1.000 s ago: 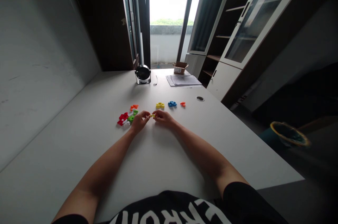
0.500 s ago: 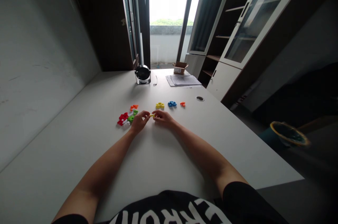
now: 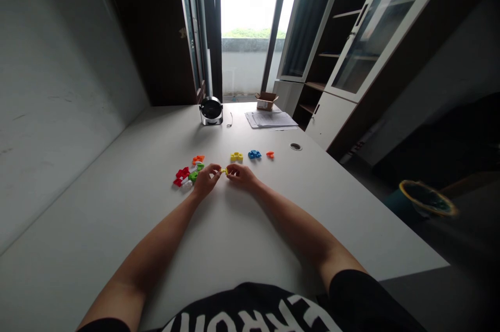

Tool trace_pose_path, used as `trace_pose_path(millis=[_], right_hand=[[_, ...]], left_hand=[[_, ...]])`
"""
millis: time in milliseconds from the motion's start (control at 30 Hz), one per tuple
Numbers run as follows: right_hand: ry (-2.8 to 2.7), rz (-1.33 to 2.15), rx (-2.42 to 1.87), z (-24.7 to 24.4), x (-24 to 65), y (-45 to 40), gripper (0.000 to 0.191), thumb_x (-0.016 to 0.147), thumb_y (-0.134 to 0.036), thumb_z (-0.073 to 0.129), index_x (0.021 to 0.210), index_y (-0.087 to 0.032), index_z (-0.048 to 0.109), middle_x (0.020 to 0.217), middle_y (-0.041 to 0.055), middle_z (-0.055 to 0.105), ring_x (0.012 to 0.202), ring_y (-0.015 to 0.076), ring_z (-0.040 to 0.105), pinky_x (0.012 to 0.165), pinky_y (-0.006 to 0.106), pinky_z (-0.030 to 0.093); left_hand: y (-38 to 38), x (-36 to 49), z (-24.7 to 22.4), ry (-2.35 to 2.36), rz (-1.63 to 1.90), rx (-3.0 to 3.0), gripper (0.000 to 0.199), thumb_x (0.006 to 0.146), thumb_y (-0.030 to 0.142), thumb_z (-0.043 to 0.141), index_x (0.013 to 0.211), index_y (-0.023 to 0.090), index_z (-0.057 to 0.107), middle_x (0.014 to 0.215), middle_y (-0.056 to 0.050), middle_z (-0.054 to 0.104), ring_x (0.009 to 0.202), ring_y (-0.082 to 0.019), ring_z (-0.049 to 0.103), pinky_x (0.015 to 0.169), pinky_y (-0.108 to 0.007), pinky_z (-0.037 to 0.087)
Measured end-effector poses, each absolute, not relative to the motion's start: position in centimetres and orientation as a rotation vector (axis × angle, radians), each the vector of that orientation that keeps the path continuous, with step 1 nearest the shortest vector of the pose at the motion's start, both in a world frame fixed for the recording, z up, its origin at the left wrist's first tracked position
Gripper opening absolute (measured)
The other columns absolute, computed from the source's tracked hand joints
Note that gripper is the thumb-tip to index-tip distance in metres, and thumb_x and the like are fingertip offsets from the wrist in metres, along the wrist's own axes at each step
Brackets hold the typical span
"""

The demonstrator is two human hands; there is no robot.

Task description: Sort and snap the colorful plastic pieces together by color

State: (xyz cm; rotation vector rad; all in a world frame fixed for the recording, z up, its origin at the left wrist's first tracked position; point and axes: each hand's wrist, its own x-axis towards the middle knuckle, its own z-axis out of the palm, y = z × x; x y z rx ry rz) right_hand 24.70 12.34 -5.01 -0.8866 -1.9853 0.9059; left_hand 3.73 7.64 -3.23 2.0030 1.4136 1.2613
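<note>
Yellow piece: sits between both sets of fingertips; seems slightly turned against half a second ago, suggesting fine adjustment on the spot rather than carrying.
Left hand: pinches the left end.
Right hand: grasps the right end with curled fingers.
Yellow block: rests at one o'clock from the grip, knobbly, plastic-looking.
Blue block: lies at two o'clock, lobed.
Red pieces: lie at nine o'clock, angular.
Table: smooth, white, matte.
</note>
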Motion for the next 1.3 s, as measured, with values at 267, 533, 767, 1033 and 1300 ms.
trace_pose_path(millis=[267,533,767,1033,1300], right_hand=[[-2.029,0.769,-0.863,-4.9,24.5,11.8,0.027,0.079,-0.023,0.066,0.107,-0.022,0.063,0.082,-0.0004,0.067,0.068,0.0125,0.06,0.064,0.025,0.047],[-2.066,0.686,-0.886,-4.8,24.4,11.7,0.03,0.081,-0.019,0.062,0.11,-0.024,0.061,0.082,-0.0018,0.067,0.066,0.0122,0.059,0.064,0.024,0.046],[-2.05,0.696,-0.889,-4.7,24.4,11.6,0.029,0.085,-0.021,0.06,0.114,-0.025,0.061,0.082,-0.0011,0.067,0.066,0.0128,0.059,0.066,0.025,0.047],[-1.993,0.756,-0.907,-4.4,24.7,11.5,0.024,0.089,-0.025,0.058,0.112,-0.024,0.063,0.082,0.0,0.069,0.065,0.0136,0.059,0.065,0.026,0.046],[-1.967,0.868,-0.912,-3.9,25.0,11.4,0.032,0.092,-0.047,0.061,0.112,-0.023,0.065,0.081,0.0005,0.069,0.068,0.015,0.061,0.066,0.027,0.046]], left_hand=[[7.8,3.6,-3.5,1.416,1.182,2.013,0.019,0.093,0.034,0.059,0.102,0.022,0.07,0.09,-0.003,0.076,0.083,-0.019,0.07,0.067,-0.028,0.051],[7.9,3.6,-3.8,1.388,1.184,2.042,0.02,0.091,0.034,0.062,0.106,0.023,0.07,0.094,-0.003,0.075,0.082,-0.018,0.07,0.072,-0.029,0.053],[7.8,3.6,-3.6,1.403,1.171,2.065,0.017,0.091,0.034,0.061,0.102,0.023,0.069,0.093,-0.003,0.075,0.081,-0.019,0.069,0.067,-0.028,0.051],[7.6,3.9,-3.4,1.403,1.236,2.047,0.012,0.09,0.031,0.062,0.099,0.024,0.065,0.092,-0.001,0.073,0.078,-0.017,0.069,0.063,-0.026,0.049],[7.4,4.0,-3.4,1.408,1.216,2.077,0.011,0.087,0.025,0.063,0.098,0.024,0.063,0.094,0.0,0.073,0.076,-0.016,0.069,0.069,-0.028,0.051]])
